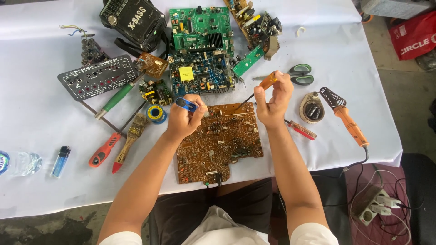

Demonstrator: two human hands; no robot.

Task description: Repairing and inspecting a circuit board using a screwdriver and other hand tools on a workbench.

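Hands (272, 102) over board (219, 141) (near edge) — tools around

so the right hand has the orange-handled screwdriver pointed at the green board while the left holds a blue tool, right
Not quite. In the head view the right hand does hold the orange-handled screwdriver, but its tip points at the brown circuit board in front of the person, not the green board farther back. The left hand holds the blue tool.
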